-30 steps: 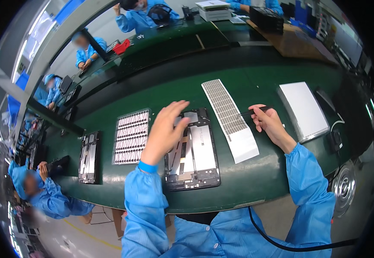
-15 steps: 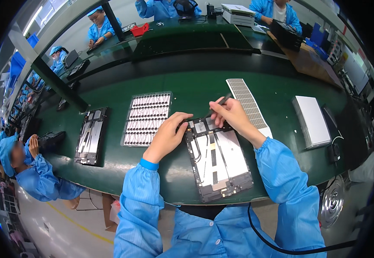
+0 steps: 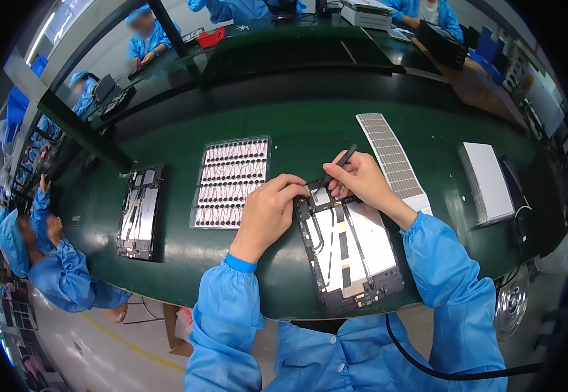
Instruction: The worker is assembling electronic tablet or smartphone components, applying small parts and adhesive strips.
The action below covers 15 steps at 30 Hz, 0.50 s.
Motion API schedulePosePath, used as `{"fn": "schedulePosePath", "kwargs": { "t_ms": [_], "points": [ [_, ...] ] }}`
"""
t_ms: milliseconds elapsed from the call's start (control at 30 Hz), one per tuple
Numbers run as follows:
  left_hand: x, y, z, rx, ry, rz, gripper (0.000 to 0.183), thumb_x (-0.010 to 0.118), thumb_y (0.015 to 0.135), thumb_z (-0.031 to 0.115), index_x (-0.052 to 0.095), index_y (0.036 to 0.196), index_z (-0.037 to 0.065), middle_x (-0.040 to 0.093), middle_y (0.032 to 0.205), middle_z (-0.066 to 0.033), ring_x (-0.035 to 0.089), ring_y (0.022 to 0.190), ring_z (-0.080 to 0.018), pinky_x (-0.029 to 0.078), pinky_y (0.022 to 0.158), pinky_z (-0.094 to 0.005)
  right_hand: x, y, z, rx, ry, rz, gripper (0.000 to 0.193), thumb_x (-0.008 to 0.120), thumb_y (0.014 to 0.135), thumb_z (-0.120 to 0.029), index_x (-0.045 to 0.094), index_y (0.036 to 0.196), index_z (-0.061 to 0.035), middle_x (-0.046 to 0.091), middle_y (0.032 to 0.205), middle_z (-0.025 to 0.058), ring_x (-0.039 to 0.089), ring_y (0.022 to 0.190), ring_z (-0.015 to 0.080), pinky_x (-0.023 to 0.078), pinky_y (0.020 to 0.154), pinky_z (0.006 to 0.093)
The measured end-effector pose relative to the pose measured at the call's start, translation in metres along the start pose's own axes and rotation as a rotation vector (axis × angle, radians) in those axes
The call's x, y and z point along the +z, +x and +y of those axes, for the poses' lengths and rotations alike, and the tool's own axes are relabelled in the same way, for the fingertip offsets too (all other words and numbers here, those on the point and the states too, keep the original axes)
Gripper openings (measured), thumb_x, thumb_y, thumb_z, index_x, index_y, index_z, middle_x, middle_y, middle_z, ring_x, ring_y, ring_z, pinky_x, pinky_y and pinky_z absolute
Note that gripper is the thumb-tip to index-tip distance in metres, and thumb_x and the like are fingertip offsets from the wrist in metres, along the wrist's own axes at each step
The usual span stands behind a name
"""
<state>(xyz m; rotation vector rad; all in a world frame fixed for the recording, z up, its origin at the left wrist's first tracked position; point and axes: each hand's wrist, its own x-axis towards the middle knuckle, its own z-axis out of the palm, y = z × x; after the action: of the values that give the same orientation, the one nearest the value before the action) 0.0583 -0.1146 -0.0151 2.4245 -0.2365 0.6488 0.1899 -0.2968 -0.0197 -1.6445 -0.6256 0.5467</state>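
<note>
An opened tablet (image 3: pixel 362 245) lies before me with its inner parts showing: a silver-white middle, dark strips and a black frame. My right hand (image 3: pixel 362 181) grips black tweezers (image 3: pixel 345 159) slantwise, their tip down at the tablet's far end. Against the far left corner rests my left hand (image 3: pixel 269 212), its thumb and bent forefinger close together near the tweezers' tip. Whatever lies between those fingertips is too small to make out. Beyond my left hand is a clear tray (image 3: pixel 232 182) with rows of small black round parts on thin wires.
A second opened tablet (image 3: pixel 142 212) lies to the left. A pale sheet of small labels (image 3: pixel 394 157) lies beyond my right hand. Farther right are a white stack (image 3: pixel 486 183) and a cable (image 3: pixel 524 208). A co-worker (image 3: pixel 62 261) sits at the left, and others work across the bench.
My left thumb and forefinger have drawn together and come nearer the tweezers' tip. The whole view has shifted slightly. The co-worker at the left has raised a hand.
</note>
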Motion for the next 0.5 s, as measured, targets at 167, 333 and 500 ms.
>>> {"fn": "schedulePosePath", "kwargs": {
  "t_ms": [167,333,500],
  "points": [
    [0.001,-0.003,0.001,0.143,0.06,-0.039,0.027,0.059,0.07,-0.006,0.074,0.088,0.008,0.066,0.094,-0.0054,0.064,0.087,-0.0247,0.054,0.072,-0.0355,0.004,0.001,0.001,-0.05,-0.012,-0.018,0.021,0.064,0.094,-0.02,0.057,0.091,-0.0004,0.066,0.07,0.0077,0.065,0.058,0.0098,0.049,0.048,0.0185],
    [0.01,-0.008,-0.004,0.261,0.091,-0.031,0.018,0.062,0.069,0.001,0.072,0.082,0.007,0.065,0.096,-0.0066,0.062,0.093,-0.0259,0.05,0.08,-0.037,0.002,-0.01,0.0,-0.232,0.151,0.178,0.017,0.063,0.094,-0.021,0.06,0.098,-0.0046,0.065,0.079,0.0067,0.059,0.06,0.0074,0.047,0.051,0.0197],
    [0.012,-0.008,0.005,0.356,0.198,-0.032,0.021,0.062,0.07,0.001,0.071,0.089,0.006,0.068,0.098,-0.0031,0.06,0.103,-0.023,0.048,0.09,-0.0354,-0.09,-0.042,-0.014,-0.446,0.031,0.326,0.017,0.056,0.099,-0.021,0.057,0.1,-0.0047,0.06,0.075,0.0032,0.052,0.052,0.006,0.046,0.052,0.0212]
  ]
}}
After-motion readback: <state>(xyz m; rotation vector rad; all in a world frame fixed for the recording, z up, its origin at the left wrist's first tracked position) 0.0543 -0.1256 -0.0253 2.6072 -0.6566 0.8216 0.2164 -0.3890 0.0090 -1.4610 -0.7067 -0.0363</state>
